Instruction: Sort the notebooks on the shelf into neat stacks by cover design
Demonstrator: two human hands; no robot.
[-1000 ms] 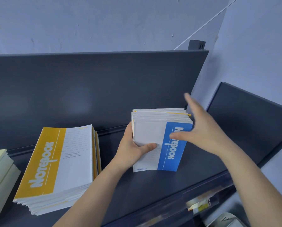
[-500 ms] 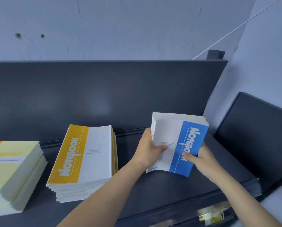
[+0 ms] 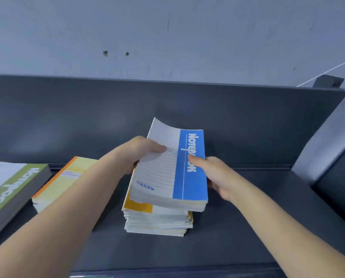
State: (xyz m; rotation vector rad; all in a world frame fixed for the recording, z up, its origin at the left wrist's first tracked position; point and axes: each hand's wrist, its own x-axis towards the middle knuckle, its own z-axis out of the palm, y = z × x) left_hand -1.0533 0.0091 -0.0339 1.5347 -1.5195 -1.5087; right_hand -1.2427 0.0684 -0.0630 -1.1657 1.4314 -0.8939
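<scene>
A stack of notebooks with a blue-and-white cover on top (image 3: 173, 169) is held by both hands just above the yellow-and-white notebook stack (image 3: 157, 219) on the dark shelf (image 3: 237, 237). My left hand (image 3: 141, 151) grips the held stack's left edge with the thumb on the cover. My right hand (image 3: 215, 173) grips its right edge, thumb on the blue band. The held stack tilts slightly and hides most of the yellow cover below. A pale yellow notebook stack with an orange spine (image 3: 61, 181) lies further left, partly behind my left forearm.
A green-and-white notebook stack (image 3: 11, 189) lies at the far left edge of the shelf. The shelf's dark back panel (image 3: 247, 121) rises behind the stacks. A second dark shelf unit (image 3: 340, 177) stands at the right.
Both hands have carried the blue-topped stack leftward from its spot on the shelf to over the yellow stack. The view has shifted left, bringing the green stack in.
</scene>
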